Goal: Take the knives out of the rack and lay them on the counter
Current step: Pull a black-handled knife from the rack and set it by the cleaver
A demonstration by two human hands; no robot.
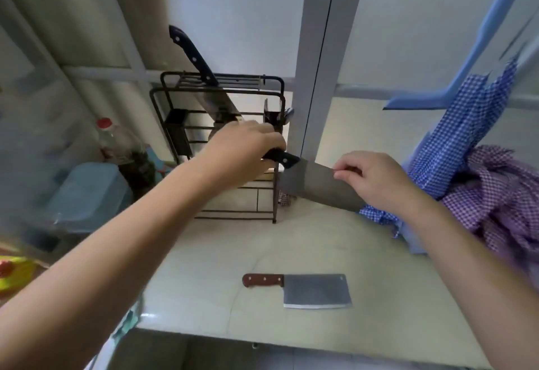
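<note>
I get a single head-worn wide-angle view, looking forward and steeply down onto the table [379, 267], close in; the wire rack [217, 147] stands at its far edge, just above frame centre.

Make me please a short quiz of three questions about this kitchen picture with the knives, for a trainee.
1. True or false: the cleaver with the brown handle lies flat on the counter.
2. Which hand grips the black handle of the wide knife? A) left hand B) right hand
3. Fill in: one black-handled knife still stands in the ____.

Key: 1 true. 2 A; the right hand only steadies the blade. 3 rack.
</note>
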